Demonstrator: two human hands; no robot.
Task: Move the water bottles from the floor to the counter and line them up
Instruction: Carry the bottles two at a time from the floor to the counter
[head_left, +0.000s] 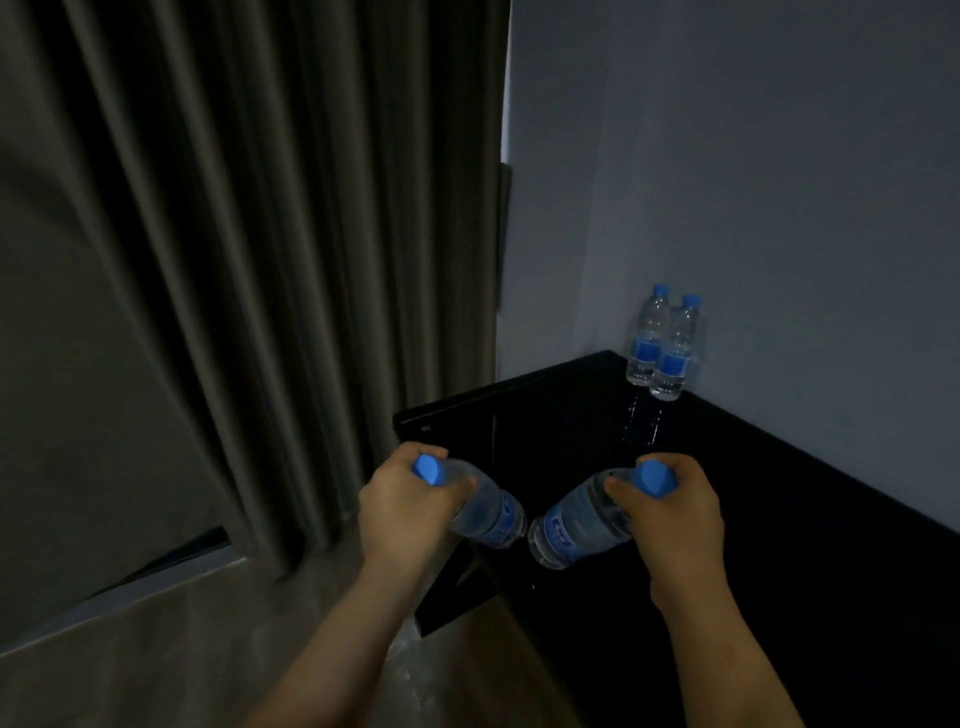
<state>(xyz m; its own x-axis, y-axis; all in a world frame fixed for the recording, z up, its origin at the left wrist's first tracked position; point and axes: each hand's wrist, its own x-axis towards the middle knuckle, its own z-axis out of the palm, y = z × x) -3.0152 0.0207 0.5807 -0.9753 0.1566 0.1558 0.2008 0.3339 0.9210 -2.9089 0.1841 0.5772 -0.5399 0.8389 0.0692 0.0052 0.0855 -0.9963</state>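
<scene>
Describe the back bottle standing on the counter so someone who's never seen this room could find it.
Find the black counter running along the pale wall. At its far end two blue-capped bottles stand upright beside that wall. It is the left bottle, partly hidden behind its neighbour and nearer the curtain.

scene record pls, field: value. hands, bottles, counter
left hand: grips left bottle at its capped neck, tilted
right hand: grips right bottle at its capped neck, tilted
held bottles: bases angled toward each other, not set down
counter: black, glossy, against the wall
on counter: rear bottle and front bottle, upright, close together
curtain: left of counter
</scene>
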